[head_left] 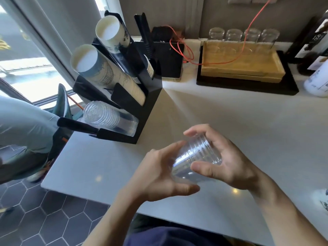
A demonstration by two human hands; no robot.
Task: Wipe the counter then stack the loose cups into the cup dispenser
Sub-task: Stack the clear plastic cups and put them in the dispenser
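Fingers (193, 133) of both hands wrap the clear cups (197, 157) above the near bench (230, 112), holding them sideways, likely to slide into the dispenser (142, 103) far left.

Pale digits, seemingly "18", show on the dark bottle (317, 38) at far right; other print is too blurred to read.
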